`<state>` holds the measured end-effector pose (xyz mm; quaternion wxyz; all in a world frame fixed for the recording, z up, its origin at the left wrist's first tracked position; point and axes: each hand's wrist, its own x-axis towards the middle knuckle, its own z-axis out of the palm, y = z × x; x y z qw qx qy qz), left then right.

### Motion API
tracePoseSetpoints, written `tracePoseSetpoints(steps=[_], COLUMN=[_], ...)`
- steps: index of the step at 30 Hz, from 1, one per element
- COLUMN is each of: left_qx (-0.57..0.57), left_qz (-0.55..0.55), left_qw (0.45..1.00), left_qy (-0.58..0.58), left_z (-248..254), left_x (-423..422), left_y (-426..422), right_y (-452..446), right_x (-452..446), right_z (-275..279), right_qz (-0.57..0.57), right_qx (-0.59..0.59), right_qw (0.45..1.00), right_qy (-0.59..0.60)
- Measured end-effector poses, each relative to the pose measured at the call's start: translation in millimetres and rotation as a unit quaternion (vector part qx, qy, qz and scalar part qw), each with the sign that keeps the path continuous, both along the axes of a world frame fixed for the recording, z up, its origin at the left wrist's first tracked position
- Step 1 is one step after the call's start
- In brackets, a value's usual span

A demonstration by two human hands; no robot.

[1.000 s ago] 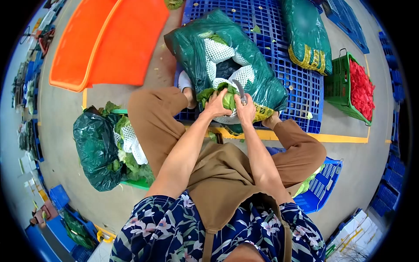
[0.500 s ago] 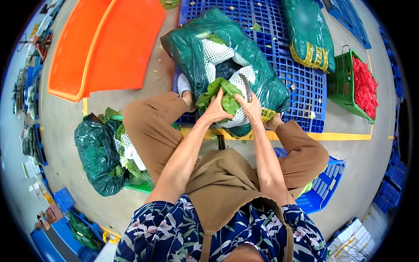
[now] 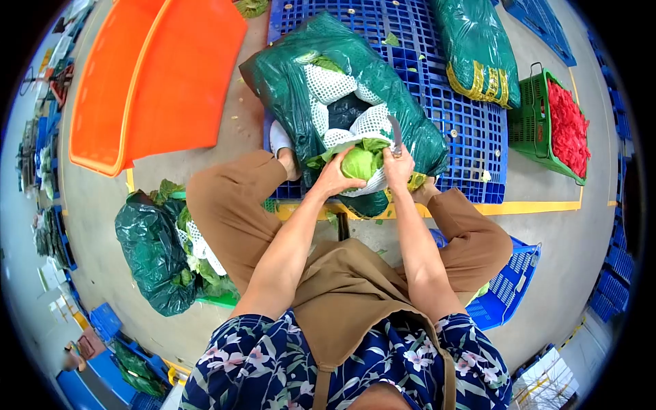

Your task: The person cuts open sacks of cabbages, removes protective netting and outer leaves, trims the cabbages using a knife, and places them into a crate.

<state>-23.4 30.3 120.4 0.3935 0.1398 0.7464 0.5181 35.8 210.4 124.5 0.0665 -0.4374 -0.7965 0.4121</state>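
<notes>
A green head of cabbage point(image 3: 361, 164) sits at the near edge of an opened dark green plastic bag point(image 3: 301, 82). My left hand point(image 3: 335, 176) is wrapped round the cabbage's left side, thumb across its front. My right hand point(image 3: 399, 166) is closed round the handle of a small curved knife point(image 3: 396, 133), whose blade points up and away. That hand's fingers also touch the leaves on the cabbage's right side. White foam netting point(image 3: 331, 83) surrounds the cabbages in the bag's torn opening, and some lies under the one I hold.
The bag rests on a blue plastic pallet point(image 3: 471, 150), beside another full green bag point(image 3: 475, 55). To the left are an orange tub point(image 3: 174, 82) and a bag with leafy scraps point(image 3: 154, 253). At right stand a green crate point(image 3: 529, 123) of red netting and a blue basket point(image 3: 509, 290).
The loose outer leaves have been drawn back, baring the cabbage's smooth pale-green side. My right hand has shifted slightly right with the knife, its blade now more upright.
</notes>
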Motion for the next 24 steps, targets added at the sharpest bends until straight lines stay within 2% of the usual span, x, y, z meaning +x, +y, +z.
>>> tracePoseSetpoints(steps=[1, 4, 5, 8, 9, 12, 15, 18, 19, 22, 24], left_qx=[0.025, 0.055, 0.033, 0.114, 0.106, 0.067, -0.113, -0.262, -0.366, -0.314, -0.201], left_qz=[0.026, 0.053, 0.045, 0.08, 0.076, 0.061, -0.046, 0.044, 0.013, 0.025, 0.049], left_qw=[0.999, 0.997, 0.998, 0.987, 0.987, 0.992, 0.983, 0.954, 0.907, 0.932, 0.962], left_qy=[0.032, -0.003, 0.012, -0.081, -0.092, -0.092, 0.136, 0.14, 0.206, 0.181, 0.178], left_z=[-9, -12, -20, -21, -21, -4, 15, 56, 69, 50, 27], left_x=[4, 8, 10, 17, 16, 13, 4, 19, 25, 12, 0], left_y=[-2, -9, -14, -32, -37, -40, -23, 33, 51, 41, 11], right_y=[8, 19, 25, 29, 28, 23, 11, -3, -2, 20, 41], right_x=[2, 3, 3, -3, -8, -13, -17, -31, -36, -47, -52], right_z=[-23, -39, -50, -62, -63, -56, -49, -31, -21, -5, -5], right_qz=[0.004, -0.011, -0.017, -0.008, 0.003, -0.01, 0.006, 0.047, 0.077, 0.101, 0.098], right_qx=[0.043, 0.1, 0.073, 0.03, 0.021, 0.012, 0.033, 0.066, 0.057, 0.069, 0.079], right_qw=[0.999, 0.994, 0.993, 0.984, 0.981, 0.982, 0.987, 0.985, 0.986, 0.985, 0.985], right_qy=[-0.004, -0.05, -0.09, -0.177, -0.194, -0.188, -0.16, -0.151, -0.138, -0.12, -0.115])
